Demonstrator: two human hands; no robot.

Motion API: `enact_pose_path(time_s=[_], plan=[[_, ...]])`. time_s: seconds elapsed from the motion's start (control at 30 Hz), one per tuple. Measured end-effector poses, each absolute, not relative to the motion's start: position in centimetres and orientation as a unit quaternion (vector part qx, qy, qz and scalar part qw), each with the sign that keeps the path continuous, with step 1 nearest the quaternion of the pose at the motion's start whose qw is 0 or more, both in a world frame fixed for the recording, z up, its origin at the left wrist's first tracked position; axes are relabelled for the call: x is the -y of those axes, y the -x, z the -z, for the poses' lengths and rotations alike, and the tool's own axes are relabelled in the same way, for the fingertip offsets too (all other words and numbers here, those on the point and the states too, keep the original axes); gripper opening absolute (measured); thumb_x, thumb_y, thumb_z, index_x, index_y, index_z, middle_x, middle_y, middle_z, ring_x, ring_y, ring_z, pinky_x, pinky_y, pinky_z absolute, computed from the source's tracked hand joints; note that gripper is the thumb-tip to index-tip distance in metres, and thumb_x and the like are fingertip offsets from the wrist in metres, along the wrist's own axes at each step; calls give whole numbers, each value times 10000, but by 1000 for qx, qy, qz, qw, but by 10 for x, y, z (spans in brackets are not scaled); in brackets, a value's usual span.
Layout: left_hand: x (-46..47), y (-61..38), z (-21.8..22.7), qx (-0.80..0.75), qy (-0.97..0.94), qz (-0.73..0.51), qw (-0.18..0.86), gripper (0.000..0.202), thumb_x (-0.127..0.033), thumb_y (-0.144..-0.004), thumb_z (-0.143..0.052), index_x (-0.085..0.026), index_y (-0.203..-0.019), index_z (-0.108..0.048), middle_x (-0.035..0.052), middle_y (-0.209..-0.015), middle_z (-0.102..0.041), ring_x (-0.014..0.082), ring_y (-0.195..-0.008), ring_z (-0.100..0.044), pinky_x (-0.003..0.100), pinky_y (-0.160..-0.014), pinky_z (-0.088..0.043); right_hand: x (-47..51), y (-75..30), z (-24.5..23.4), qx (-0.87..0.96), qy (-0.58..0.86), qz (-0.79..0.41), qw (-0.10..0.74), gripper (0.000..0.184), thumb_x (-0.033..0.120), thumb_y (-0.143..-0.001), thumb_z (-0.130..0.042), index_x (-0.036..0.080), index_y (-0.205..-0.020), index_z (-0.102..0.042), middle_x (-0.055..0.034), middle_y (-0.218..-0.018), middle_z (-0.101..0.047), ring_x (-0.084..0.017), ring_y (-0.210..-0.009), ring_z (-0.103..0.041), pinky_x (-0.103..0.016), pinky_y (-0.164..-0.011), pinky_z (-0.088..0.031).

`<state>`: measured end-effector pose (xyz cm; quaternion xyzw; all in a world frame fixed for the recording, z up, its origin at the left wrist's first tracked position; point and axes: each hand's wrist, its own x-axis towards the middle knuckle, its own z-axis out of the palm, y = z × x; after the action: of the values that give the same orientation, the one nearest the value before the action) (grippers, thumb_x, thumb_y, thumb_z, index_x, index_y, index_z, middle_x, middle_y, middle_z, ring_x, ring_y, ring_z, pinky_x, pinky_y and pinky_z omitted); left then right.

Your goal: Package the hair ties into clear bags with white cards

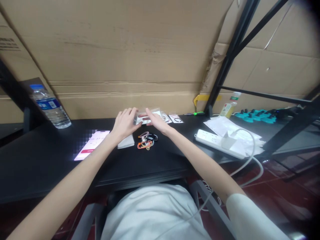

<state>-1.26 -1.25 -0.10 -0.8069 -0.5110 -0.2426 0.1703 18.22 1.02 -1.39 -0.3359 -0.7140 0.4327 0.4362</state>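
Note:
At the back of the black desk, my left hand [126,122] curves its fingers and thumb around the left edge of a clear plastic bag [143,121]. My right hand [158,121] reaches in from the other side, fingers stretched and apart, close over the same bag; whether it touches is hard to tell. More small clear packets lie right of it, one with a black ring-shaped item [177,119] inside. Nearer to me is a loose bunch of coloured hair ties or cords [147,140], orange, pink and black. A white stack of cards or paper [126,142] lies under my left wrist.
A lit phone [93,145] lies left of my forearm, and a water bottle [52,108] leans at the back left. To the right are a white power strip [212,138], papers [225,126], a juice bottle [228,108] and teal items [255,115]. Cardboard [130,50] walls the back.

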Motion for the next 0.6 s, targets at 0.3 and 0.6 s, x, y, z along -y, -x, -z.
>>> enact_pose_path(time_s=[0.3,0.6], plan=[[8,17,2,519,799,251,170,536,-425,-971,-551,-172,-1440,-497,194,-1373,-661,401,-1298,-577,522,-1054,-424,-16,-186,17,809,319,-229,438,204,354,-1030,-660,255,-1028,-838,-65,-1202,-797,-236,-1354,-626,-474,-1204,-399],[4,26,-2,574,743,287,193,499,-353,-948,-538,-128,-1393,-524,222,-1313,-668,429,-1252,-592,551,-1030,-452,-15,-181,24,697,407,-157,569,207,360,-1000,-642,190,-1082,-727,-90,-1142,-769,-213,-1010,-732,-365,-946,-549]])
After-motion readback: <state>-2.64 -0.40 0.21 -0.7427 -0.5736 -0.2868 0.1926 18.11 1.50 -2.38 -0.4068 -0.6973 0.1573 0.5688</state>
